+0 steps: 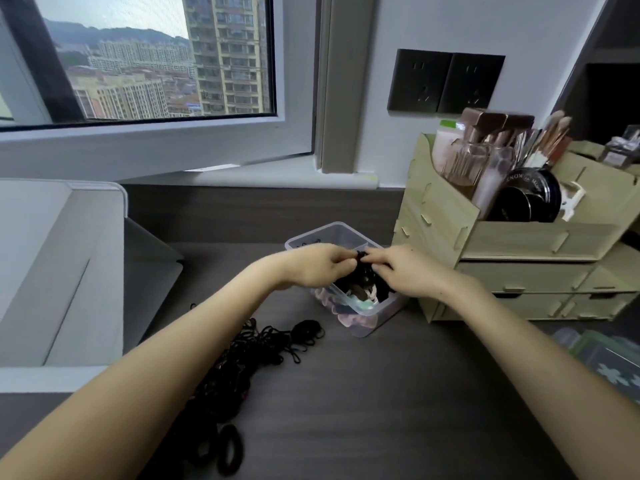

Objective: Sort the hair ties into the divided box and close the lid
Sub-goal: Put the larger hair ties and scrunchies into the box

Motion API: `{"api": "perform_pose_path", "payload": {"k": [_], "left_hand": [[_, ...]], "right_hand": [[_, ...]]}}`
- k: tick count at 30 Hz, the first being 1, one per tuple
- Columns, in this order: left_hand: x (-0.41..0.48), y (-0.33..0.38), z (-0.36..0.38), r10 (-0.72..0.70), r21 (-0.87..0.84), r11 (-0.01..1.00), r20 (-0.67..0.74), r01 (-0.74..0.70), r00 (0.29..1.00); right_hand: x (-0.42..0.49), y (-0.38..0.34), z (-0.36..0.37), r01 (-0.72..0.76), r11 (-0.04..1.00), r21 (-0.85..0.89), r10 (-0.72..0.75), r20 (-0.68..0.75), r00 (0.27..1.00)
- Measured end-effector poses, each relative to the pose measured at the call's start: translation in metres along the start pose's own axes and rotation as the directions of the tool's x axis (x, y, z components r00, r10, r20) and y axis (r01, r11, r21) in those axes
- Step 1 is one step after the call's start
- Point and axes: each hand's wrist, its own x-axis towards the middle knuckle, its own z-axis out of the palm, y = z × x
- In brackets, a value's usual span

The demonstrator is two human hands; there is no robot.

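Observation:
A clear plastic divided box [360, 325] sits on the dark desk, holding pink, green and black hair ties. Over its middle, my left hand [317, 266] and my right hand [407, 270] meet, both pinching a bunch of black hair ties [363, 271] that hangs into the box. A loose pile of thin black hair ties [273, 344] lies on the desk left of the box. Two thick black hair ties [227, 448] lie nearer to me, partly under my left forearm. No lid on the box is visible.
A wooden cosmetics organiser [519, 237] with brushes stands right of the box. A grey laptop or case [62, 271] lies at the left. A green-rimmed patterned object [613, 362] sits at the right edge. Behind are a window and wall sockets [446, 83].

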Motion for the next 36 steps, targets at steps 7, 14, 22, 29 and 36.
{"api": "perform_pose_path", "payload": {"k": [7,14,22,29,36], "left_hand": [[0.014,0.006,0.038,0.009,-0.013,1.000,-0.124,-0.011,0.992],[0.039,0.005,0.051,-0.136,0.489,0.863,-0.021,0.129,0.991],[0.051,0.010,0.045,-0.279,0.614,0.772,0.094,0.164,0.956],[0.059,0.009,0.039,-0.365,0.662,0.731,0.178,0.163,0.914],[0.027,0.009,0.029,-0.183,0.301,0.938,0.017,0.169,0.983]], "right_hand": [[-0.006,0.009,0.020,-0.004,1.000,0.000,0.004,0.079,0.997],[-0.021,0.010,0.016,-0.030,0.954,0.297,0.076,-0.146,0.986],[-0.047,-0.011,0.018,-0.057,0.972,-0.230,0.040,-0.075,0.996],[-0.011,-0.011,-0.003,-0.161,0.967,-0.199,0.207,0.241,0.948],[-0.028,-0.013,-0.003,-0.171,0.951,-0.257,0.198,0.082,0.977]]}}
